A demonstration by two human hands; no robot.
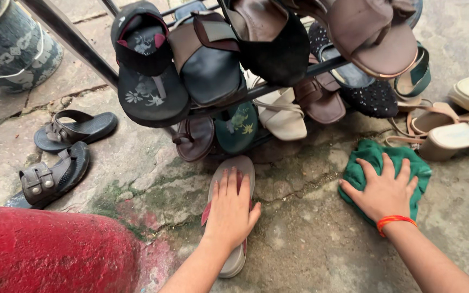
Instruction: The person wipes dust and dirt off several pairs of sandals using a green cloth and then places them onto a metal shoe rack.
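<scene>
My left hand lies flat and open on the grey sandal, whose long axis runs away from me toward the shoe rack. My right hand presses, fingers spread, on the green cloth, just right of the sandal on the stone floor.

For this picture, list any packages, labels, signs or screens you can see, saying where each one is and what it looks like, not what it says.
None are in view: only footwear on a dark metal shoe rack and the stone floor, a grey flip-flop under the left hand, and a green cloth under the right hand.
</scene>
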